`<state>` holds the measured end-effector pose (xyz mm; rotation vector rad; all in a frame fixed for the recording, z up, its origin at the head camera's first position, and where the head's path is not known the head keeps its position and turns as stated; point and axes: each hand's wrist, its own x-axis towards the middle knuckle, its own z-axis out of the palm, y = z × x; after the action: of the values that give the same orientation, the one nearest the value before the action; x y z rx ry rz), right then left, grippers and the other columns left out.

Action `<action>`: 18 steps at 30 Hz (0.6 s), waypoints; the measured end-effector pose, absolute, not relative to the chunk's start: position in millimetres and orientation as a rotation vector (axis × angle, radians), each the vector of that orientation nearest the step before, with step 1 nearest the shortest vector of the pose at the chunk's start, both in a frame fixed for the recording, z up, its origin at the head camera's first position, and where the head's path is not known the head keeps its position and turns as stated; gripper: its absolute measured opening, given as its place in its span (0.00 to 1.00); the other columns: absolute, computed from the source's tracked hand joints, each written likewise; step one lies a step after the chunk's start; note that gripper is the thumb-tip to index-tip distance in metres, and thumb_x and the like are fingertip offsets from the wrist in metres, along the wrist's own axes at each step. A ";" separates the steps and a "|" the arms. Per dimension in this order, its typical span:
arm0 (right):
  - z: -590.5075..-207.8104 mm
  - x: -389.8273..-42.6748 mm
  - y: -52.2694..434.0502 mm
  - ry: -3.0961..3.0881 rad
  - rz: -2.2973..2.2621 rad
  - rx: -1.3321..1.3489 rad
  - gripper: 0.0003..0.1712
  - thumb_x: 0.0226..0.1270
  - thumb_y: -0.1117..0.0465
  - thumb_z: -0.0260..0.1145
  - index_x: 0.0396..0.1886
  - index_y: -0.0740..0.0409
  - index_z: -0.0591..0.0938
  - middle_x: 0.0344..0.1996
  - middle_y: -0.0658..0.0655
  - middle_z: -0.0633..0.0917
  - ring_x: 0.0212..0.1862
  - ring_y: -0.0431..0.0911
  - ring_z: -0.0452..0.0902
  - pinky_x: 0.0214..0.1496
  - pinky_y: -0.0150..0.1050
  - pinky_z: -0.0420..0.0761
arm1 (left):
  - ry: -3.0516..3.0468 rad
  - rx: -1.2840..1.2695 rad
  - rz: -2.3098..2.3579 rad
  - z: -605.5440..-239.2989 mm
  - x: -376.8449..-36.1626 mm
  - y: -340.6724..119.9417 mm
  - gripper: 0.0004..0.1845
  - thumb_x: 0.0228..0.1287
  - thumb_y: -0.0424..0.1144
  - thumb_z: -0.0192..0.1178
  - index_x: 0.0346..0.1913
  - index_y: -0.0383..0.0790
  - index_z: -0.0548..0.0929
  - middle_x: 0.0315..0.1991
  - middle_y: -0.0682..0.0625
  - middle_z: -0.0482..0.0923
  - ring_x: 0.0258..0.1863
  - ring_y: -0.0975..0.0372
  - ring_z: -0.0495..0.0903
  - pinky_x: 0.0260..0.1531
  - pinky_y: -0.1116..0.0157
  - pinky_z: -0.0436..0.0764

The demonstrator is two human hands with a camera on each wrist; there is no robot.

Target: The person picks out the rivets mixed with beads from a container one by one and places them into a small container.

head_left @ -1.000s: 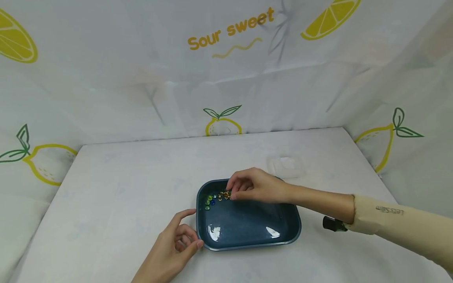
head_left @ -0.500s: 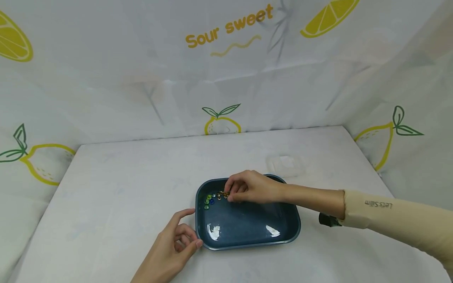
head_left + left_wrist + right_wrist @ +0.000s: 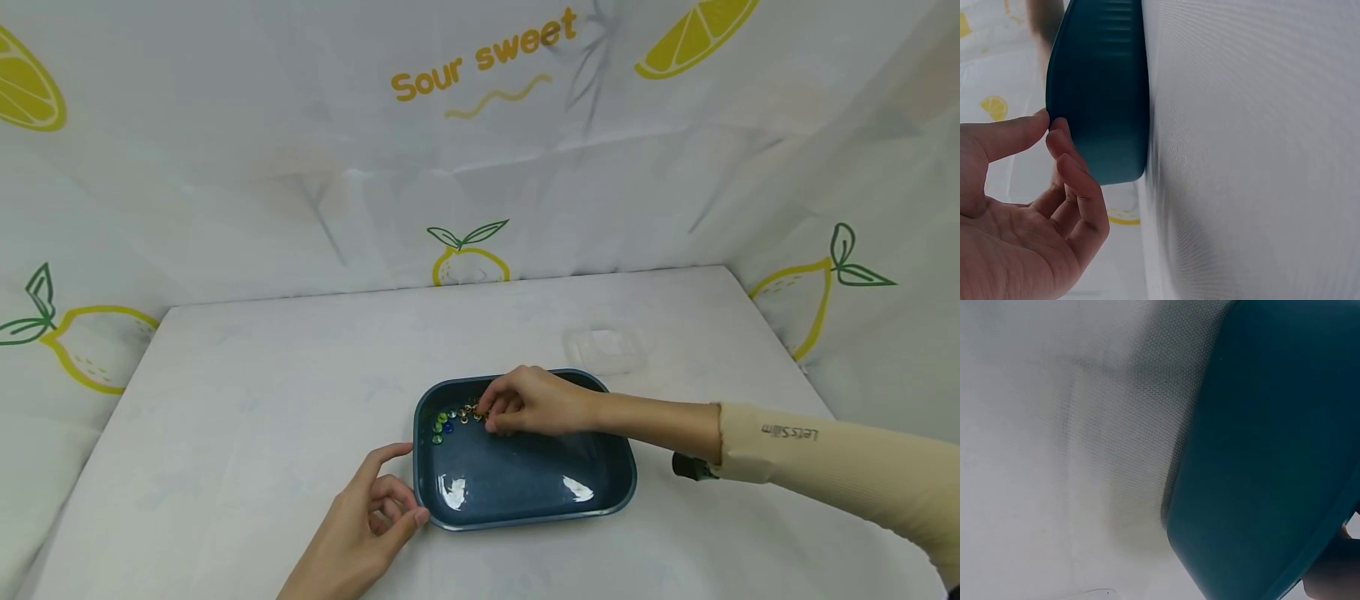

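A dark blue tray (image 3: 525,521) lies on the white table. In its far left corner sit small gold pieces (image 3: 471,411) next to green and blue beads (image 3: 441,425). My right hand (image 3: 497,415) reaches into the tray, its curled fingertips pinching at the gold pieces; what it holds is hidden under the fingers. At the tray's near left corner my left hand (image 3: 390,496) holds the rim. The left wrist view shows the left hand's (image 3: 1029,206) thumb on the tray's (image 3: 1097,94) rim and fingers on its outer wall. The right wrist view shows only the tray's (image 3: 1272,456) outer wall.
A clear shallow lid or dish (image 3: 606,348) lies on the table behind the tray to the right. Lemon-printed cloth (image 3: 480,167) walls in the back and both sides. The white table surface (image 3: 247,392) stretches to the left of the tray.
The right hand has sunk a little lower into the tray and its fingers have curled tighter over the gold pieces. The left hand and the tray have stayed put.
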<state>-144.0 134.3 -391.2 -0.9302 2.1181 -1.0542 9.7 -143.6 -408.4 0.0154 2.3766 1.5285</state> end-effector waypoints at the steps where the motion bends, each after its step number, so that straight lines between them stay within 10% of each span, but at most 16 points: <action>1: -392.0 -144.2 134.3 2.123 -1.048 -0.929 0.14 0.77 0.67 0.70 0.56 0.70 0.86 0.40 0.59 0.94 0.39 0.39 0.90 0.44 0.30 0.88 | 2.376 0.009 1.526 -408.8 9.6 -143.6 0.41 0.66 0.38 0.78 0.78 0.48 0.68 0.34 0.55 0.85 0.27 0.69 0.79 0.29 0.72 0.79; 18: -400.7 -142.6 135.3 2.206 -0.952 -0.929 0.13 0.78 0.67 0.70 0.56 0.69 0.87 0.39 0.57 0.94 0.37 0.35 0.88 0.40 0.27 0.86 | 2.368 0.029 1.543 -407.6 9.8 -143.7 0.40 0.66 0.37 0.77 0.78 0.48 0.68 0.34 0.55 0.86 0.27 0.70 0.79 0.28 0.71 0.79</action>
<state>-142.6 135.3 -400.7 -0.9292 2.2057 -0.9525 9.8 -143.7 -407.6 0.0288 2.3676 1.5431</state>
